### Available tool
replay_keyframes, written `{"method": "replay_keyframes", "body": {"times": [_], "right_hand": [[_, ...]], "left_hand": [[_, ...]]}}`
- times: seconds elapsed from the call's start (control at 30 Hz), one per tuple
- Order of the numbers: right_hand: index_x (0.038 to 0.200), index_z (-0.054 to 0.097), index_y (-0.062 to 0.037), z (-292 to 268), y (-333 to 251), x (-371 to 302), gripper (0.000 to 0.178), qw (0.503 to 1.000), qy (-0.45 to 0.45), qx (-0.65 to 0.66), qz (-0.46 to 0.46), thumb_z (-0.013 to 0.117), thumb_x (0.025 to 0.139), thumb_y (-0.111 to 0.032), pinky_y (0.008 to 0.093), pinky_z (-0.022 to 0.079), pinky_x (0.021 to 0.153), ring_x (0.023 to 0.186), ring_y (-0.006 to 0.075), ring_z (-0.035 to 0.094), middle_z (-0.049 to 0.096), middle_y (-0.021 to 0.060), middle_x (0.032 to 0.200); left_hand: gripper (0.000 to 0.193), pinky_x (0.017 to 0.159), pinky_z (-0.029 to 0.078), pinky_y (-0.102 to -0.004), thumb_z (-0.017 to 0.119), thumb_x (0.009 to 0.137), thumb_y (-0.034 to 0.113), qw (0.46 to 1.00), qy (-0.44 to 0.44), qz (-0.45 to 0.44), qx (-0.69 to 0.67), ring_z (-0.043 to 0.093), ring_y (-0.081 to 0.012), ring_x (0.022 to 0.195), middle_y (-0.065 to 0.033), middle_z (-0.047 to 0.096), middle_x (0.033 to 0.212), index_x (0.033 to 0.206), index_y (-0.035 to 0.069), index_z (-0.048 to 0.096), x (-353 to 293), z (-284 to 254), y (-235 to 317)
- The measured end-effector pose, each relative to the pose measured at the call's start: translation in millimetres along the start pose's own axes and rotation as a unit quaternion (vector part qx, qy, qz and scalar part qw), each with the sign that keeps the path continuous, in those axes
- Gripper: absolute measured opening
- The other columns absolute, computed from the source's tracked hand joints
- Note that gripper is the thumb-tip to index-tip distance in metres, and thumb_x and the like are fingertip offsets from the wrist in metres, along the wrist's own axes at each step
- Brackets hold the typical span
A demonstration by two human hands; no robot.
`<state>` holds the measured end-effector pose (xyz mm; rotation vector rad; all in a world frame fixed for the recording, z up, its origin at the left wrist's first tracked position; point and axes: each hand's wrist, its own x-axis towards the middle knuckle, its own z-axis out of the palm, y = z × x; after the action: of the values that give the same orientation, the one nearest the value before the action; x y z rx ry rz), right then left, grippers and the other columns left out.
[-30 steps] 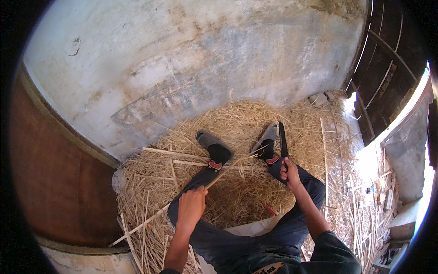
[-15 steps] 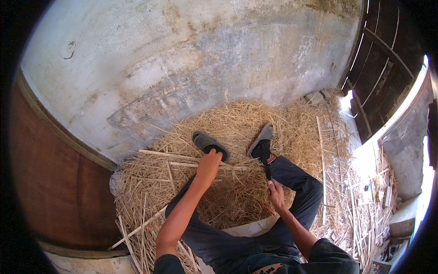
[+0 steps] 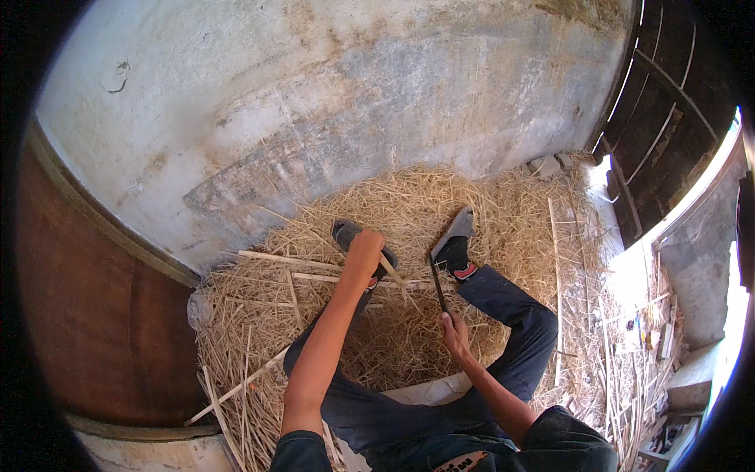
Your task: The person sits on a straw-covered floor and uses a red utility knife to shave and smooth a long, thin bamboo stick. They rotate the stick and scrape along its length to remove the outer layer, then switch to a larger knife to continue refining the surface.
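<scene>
I have the left hand (image 3: pixel 365 252) clamped on a strip (image 3: pixel 390 268) that juts toward five o'clock, the grip seemingly there to steady it. From there, at half past four, the right hand (image 3: pixel 454 333) is wrapped round the knife (image 3: pixel 437 282), aimed toward twelve, probably to hold its edge clear of the legs (image 3: pixel 510 311). Straw (image 3: pixel 417 190) surrounds the sandals (image 3: pixel 458 225).

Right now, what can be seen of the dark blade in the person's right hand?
The dark blade is long, thin and nearly straight from this angle, and looks like metal. The right hand grips its near end, hiding most of any handle. It points away from the person, slanting slightly left, its far end by the grey right shoe; whether they touch, I cannot tell.
</scene>
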<state>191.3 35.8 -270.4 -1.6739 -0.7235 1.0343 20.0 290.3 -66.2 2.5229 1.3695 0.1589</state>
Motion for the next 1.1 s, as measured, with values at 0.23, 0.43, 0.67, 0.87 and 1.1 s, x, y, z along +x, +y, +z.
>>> {"method": "replay_keyframes", "body": {"times": [0.23, 0.43, 0.67, 0.87, 1.1], "right_hand": [[0.102, 0.062, -0.0043, 42.9, 30.3, 44.8, 0.041, 1.000, -0.017, 0.011, -0.019, 0.048, 0.110, -0.042, 0.0299, 0.034, 0.056, 0.060, 0.0091, 0.041, 0.047, -0.0023, 0.072], [0.102, 0.063, -0.0017, 44.2, 54.6, 33.8, 0.041, 0.998, 0.004, -0.043, -0.038, 0.050, 0.109, -0.041, 0.0362, 0.040, 0.058, 0.062, 0.0140, 0.047, 0.051, 0.0015, 0.071], [0.101, 0.061, -0.0003, 48.8, 60.0, 36.0, 0.044, 0.994, -0.001, -0.109, -0.007, 0.049, 0.110, -0.042, 0.0393, 0.042, 0.062, 0.067, 0.0173, 0.050, 0.053, 0.0042, 0.076], [0.109, 0.061, 0.0022, 67.5, 1.3, 42.4, 0.053, 0.995, 0.009, -0.094, -0.040, 0.043, 0.111, -0.048, 0.0462, 0.045, 0.072, 0.077, 0.0288, 0.058, 0.059, 0.0139, 0.086], [0.107, 0.060, 0.0026, 80.7, 28.1, 54.1, 0.055, 0.988, -0.049, -0.142, -0.046, 0.040, 0.111, -0.048, 0.0488, 0.046, 0.072, 0.077, 0.0337, 0.059, 0.061, 0.0169, 0.086]], "left_hand": [[0.025, 0.064, 0.048, -0.0506, 0.072, 0.084, -0.003, 0.992, 0.072, 0.098, 0.016, 0.054, -0.0367, 0.068, -0.0204, 0.047, 0.070, 0.069, -0.002, 0.052, 3.9, 9.3, 9.7], [0.026, 0.066, 0.053, -0.0503, 0.068, 0.085, -0.007, 0.988, 0.103, 0.114, 0.000, 0.060, -0.0390, 0.075, -0.0232, 0.053, 0.076, 0.066, -0.004, 0.051, -4.0, 8.4, 24.1], [0.024, 0.074, 0.044, -0.0511, 0.068, 0.089, -0.002, 0.998, -0.027, 0.055, 0.009, 0.052, -0.0356, 0.077, -0.0206, 0.045, 0.080, 0.077, 0.000, 0.048, 7.4, 9.7, 18.5], [0.023, 0.074, 0.046, -0.0512, 0.069, 0.087, -0.003, 0.999, -0.008, 0.030, -0.008, 0.056, -0.0370, 0.078, -0.0195, 0.052, 0.081, 0.074, -0.005, 0.051, 0.1, 12.8, 15.9], [0.048, 0.050, 0.031, -0.0416, 0.067, 0.088, -0.004, 0.988, 0.121, 0.080, -0.055, 0.033, -0.0285, 0.045, -0.0172, 0.022, 0.055, 0.058, 0.003, 0.031, 1.2, 37.9, 2.2]]}}
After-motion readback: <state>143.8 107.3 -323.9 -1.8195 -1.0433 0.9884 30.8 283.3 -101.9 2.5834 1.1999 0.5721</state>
